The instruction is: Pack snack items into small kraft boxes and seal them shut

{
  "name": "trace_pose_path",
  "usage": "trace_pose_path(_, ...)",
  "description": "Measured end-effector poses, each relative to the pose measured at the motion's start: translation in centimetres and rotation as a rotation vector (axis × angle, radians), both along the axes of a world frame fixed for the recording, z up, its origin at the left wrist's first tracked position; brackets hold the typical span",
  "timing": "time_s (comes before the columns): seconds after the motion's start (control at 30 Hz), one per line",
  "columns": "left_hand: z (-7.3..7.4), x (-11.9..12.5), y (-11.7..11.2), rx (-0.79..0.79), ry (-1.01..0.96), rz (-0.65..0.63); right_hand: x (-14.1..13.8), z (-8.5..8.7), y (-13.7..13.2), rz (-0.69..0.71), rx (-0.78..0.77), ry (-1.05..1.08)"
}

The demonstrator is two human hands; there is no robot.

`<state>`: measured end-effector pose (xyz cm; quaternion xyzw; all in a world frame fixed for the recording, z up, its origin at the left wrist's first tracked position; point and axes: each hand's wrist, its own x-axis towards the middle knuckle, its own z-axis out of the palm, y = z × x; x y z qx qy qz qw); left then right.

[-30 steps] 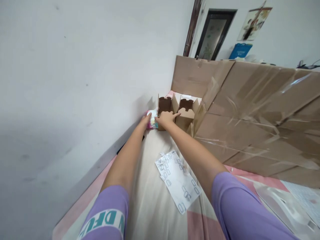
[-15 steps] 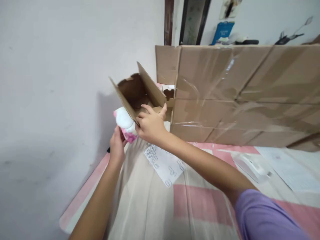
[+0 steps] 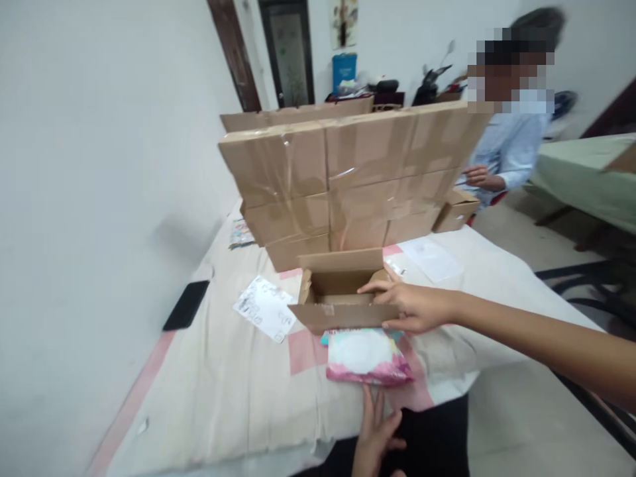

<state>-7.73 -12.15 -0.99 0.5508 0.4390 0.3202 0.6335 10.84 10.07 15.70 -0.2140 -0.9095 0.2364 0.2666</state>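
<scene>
A small open cardboard box (image 3: 342, 319) stands on the cloth-covered table, its long flaps up and no contents visible inside. My right hand (image 3: 415, 306) grips the box's right end, some fingers over the rim and the thumb low outside. Just in front of the box lies a white and pink soft pack (image 3: 366, 356), apparently wipes, with a teal edge showing behind it. Below the pack, my left hand (image 3: 375, 430) has its fingers spread, tips close to the near edge; whether they touch it I cannot tell.
A tall taped cardboard partition (image 3: 338, 165) rises behind the box. A printed sheet (image 3: 265, 308) and a black phone (image 3: 186, 306) lie to the left, more paper (image 3: 431, 258) to the right. Beyond the partition sits a person (image 3: 511, 152) near another small carton (image 3: 456, 211).
The box and pack have come from beside the wall to the table's near side. My left hand has let go of the pack; my right hand still holds the box. The view has swung right.
</scene>
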Motion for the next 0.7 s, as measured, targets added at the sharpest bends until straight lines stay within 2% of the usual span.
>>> trace_pose_path(0.07,0.7,0.6,0.0,-0.058,-0.065,-0.09,1.5,-0.8,-0.6,0.101,-0.043,-0.068)
trace_pose_path(0.17,0.7,0.9,-0.4,0.003,0.018,-0.13,1.7,-1.9,-1.0,0.125,0.03,-0.068)
trace_pose_path(0.3,-0.5,1.1,-1.6,0.195,0.088,-0.082,0.3,-3.3,-1.3,0.111,0.235,-0.115)
trace_pose_path(0.37,-0.5,0.7,-1.7,0.384,0.165,-0.059,-0.1,-3.8,-1.4,0.096,0.307,-0.145)
trace_pose_path(0.43,0.7,0.0,-0.6,0.653,0.305,-0.041,-0.1,-4.2,-1.4,0.075,0.352,-0.131)
trace_pose_path(0.5,3.0,-1.1,1.9,0.923,0.497,-0.029,0.3,-4.7,-1.3,0.034,0.366,-0.04)
trace_pose_path(0.53,4.4,-1.6,3.5,0.986,0.597,-0.064,0.6,-5.0,-1.3,-0.002,0.353,0.032)
trace_pose_path(0.57,5.7,-2.1,5.2,0.995,0.69,-0.123,0.9,-5.3,-1.3,-0.048,0.325,0.12)
trace_pose_path(0.63,7.9,-2.9,8.3,0.916,0.86,-0.225,1.3,-5.9,-1.7,-0.18,0.219,0.353)
trace_pose_path(0.7,9.0,-3.4,10.5,0.835,0.996,-0.274,1.4,-6.5,-2.4,-0.33,0.107,0.576)
